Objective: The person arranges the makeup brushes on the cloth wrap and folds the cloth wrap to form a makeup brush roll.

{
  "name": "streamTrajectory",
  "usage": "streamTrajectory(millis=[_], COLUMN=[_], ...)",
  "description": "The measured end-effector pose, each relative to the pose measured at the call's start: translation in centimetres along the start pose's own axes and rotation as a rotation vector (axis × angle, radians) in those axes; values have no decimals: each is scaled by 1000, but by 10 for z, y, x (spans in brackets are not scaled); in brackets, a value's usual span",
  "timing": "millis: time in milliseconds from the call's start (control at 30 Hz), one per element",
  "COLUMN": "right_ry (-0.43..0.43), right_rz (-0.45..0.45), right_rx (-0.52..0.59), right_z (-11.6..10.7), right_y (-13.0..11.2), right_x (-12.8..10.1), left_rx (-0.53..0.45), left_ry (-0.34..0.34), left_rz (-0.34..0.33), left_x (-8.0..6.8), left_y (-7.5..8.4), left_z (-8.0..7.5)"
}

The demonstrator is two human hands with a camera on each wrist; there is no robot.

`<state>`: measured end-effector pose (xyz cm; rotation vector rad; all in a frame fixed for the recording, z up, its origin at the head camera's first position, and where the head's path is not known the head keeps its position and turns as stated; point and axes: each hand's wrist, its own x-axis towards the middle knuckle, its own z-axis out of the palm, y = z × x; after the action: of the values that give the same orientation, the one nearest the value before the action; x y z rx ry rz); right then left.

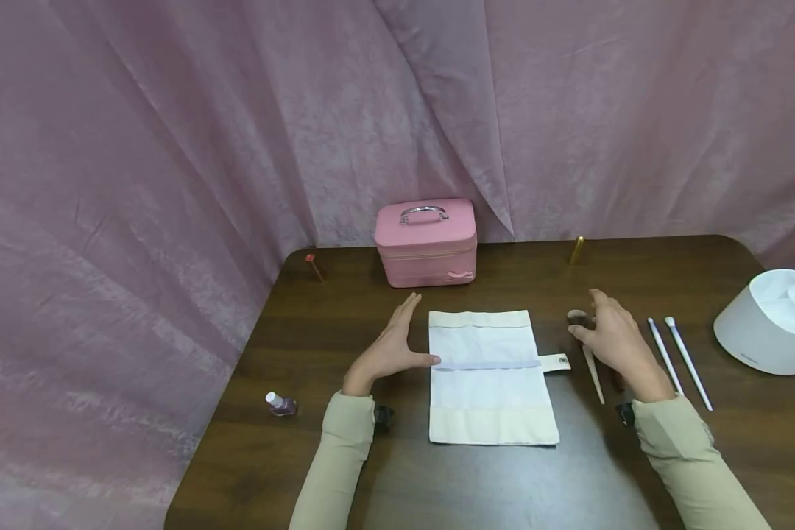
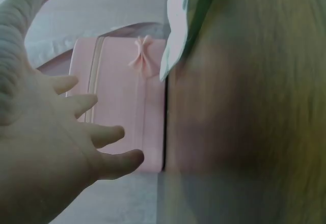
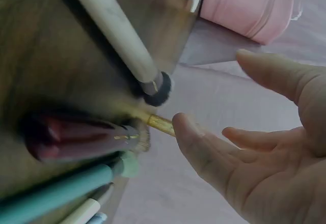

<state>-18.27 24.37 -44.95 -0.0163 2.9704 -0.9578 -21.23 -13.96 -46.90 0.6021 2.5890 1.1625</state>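
Hands flank cloth pouch (image 1: 490,375) lying flat at table (image 1: 305,471) centre: left hand (image 1: 391,350) open, fingers straight, thumb at pouch edge; right hand (image 1: 612,338) open, holding nothing, over brushes (image 1: 676,361) laid parallel nearby. Pink case (image 1: 426,241) stands behind.

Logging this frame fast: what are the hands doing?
Left hand: open, holding nothing, beside the cloth pouch.
Right hand: open, holding nothing, over a makeup brush.
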Motion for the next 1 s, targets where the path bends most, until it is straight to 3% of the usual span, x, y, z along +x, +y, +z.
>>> streamTrajectory(millis=[233,367,567,800,1000], right_ry=[-7,-54,-103,-101,-148], right_rz=[-9,5,30,22,90], right_rx=[-54,-71,-73,-118,-113], right_z=[5,7,11,10,11], right_y=[3,5,7,10,10], right_x=[8,10,10,7,7], left_rx=[-22,-11,73,152,216], left_ry=[-67,-121,-193,-265,-293], left_rz=[5,-24,-69,-89,-117], left_x=[4,5,6,5,5], left_y=[0,0,1,4,3], left_z=[6,10,15,19,22])
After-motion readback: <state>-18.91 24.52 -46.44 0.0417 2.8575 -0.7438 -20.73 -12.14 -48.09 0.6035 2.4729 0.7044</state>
